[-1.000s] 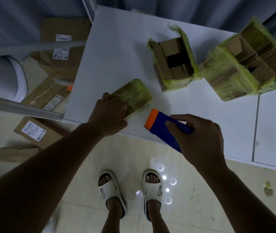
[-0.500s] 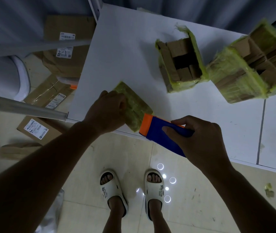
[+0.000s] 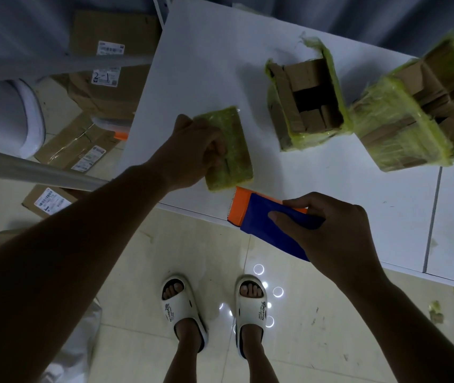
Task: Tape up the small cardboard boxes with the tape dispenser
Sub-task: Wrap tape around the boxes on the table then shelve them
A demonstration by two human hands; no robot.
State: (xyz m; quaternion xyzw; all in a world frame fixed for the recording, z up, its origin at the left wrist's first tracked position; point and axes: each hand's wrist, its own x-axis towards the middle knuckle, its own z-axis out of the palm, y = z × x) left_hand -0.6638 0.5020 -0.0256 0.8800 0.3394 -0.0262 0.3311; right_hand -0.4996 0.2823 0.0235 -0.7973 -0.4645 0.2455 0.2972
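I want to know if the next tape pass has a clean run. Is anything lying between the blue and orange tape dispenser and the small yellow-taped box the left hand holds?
Nothing visible does. The blue and orange tape dispenser, gripped by the right hand, has its orange end beside the small yellow-taped cardboard box, which the left hand holds near the white table's front edge; only bare tabletop shows between.

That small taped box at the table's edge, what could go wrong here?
1. The small box lies right at the near edge of the white table, gripped only by the left hand; a push might slide it off onto the floor.
2. The toothed orange end of the tape dispenser, held by the right hand, points toward the left hand, so a slip might nick its fingers.
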